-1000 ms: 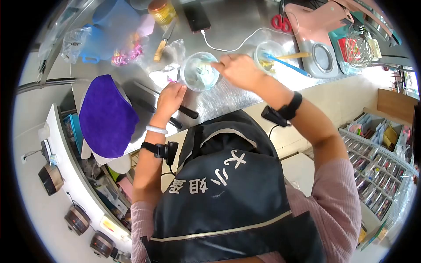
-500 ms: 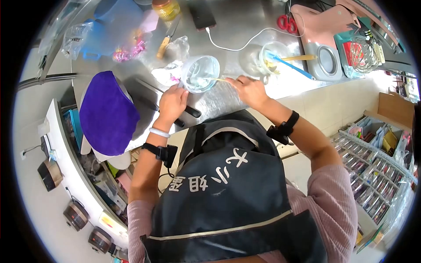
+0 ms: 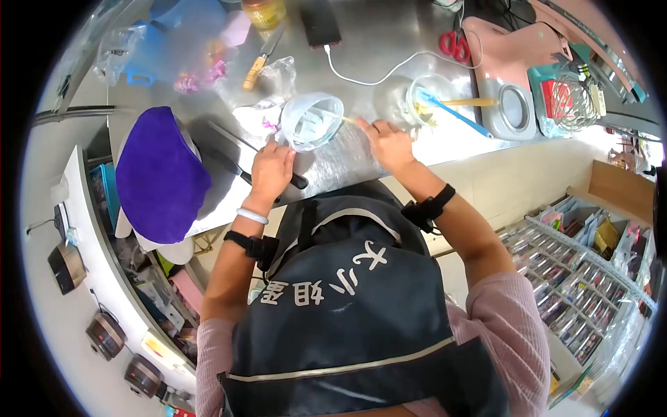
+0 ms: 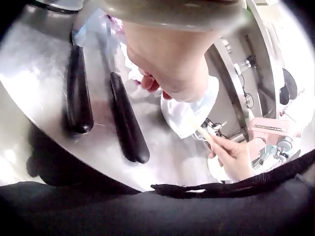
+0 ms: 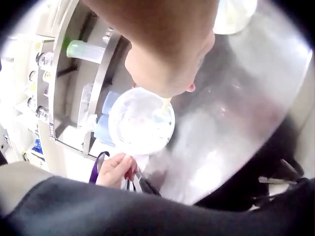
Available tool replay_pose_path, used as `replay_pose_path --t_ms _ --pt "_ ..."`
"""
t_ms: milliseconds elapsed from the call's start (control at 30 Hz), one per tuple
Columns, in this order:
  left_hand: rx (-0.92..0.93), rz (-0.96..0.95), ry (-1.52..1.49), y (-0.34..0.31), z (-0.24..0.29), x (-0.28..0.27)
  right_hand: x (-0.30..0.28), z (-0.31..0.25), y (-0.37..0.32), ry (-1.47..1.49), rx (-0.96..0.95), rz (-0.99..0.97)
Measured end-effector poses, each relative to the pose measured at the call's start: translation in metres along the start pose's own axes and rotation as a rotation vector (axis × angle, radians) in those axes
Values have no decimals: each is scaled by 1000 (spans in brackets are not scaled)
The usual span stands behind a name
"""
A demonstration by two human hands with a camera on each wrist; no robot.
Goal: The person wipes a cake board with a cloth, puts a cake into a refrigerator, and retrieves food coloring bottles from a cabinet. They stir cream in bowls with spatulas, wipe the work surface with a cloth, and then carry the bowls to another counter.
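Observation:
A clear tub (image 3: 312, 122) with pale blue-white stuff inside leans toward the person on the steel table. My left hand (image 3: 272, 170) grips its near left rim, thumb on the side. My right hand (image 3: 388, 144) pinches the pale handle of a spatula (image 3: 349, 120), whose head is inside the tub. In the right wrist view the tub (image 5: 141, 121) shows from above, with the left hand (image 5: 117, 170) at its rim. The left wrist view shows the tub (image 4: 189, 106) beyond the left hand (image 4: 167, 59), and the right hand (image 4: 235, 158) holding the handle.
Right of the tub stands a bowl (image 3: 426, 99) with a blue spatula (image 3: 460, 118). Two black-handled tools (image 4: 129, 118) lie beside the left hand. Farther off are a wooden-handled knife (image 3: 256, 71), a phone (image 3: 320, 25), red scissors (image 3: 454, 46), a purple cloth (image 3: 161, 174) and a pink machine (image 3: 511, 62).
The right hand has come down and toward the person, from above the tub's right rim to its lower right. The tub, upright earlier, has tipped toward the person in the left hand's hold.

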State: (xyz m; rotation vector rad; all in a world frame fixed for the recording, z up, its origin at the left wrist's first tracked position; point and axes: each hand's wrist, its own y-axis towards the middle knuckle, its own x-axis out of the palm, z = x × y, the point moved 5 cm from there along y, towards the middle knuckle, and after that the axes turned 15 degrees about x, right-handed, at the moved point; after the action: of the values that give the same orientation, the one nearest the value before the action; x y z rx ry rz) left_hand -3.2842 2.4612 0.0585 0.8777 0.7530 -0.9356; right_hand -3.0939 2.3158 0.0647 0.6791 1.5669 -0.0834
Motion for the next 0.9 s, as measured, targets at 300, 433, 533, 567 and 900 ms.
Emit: replay_pose_path --t_ms 300,433,533,567,900 --pt "-72 56 -58 1 9 7 15 6 -8 9 36 -115" --pt "-147 87 -72 -6 13 14 23 0 -22 135 66 -428" --pt "-212 131 -130 -12 14 21 37 3 -38 866 338 -857" --pt "-234 154 -183 -15 17 21 38 2 -40 855 311 -880" --pt "-509 632 -330 -147 65 -40 -11 -89 -66 1144 224 -1313"
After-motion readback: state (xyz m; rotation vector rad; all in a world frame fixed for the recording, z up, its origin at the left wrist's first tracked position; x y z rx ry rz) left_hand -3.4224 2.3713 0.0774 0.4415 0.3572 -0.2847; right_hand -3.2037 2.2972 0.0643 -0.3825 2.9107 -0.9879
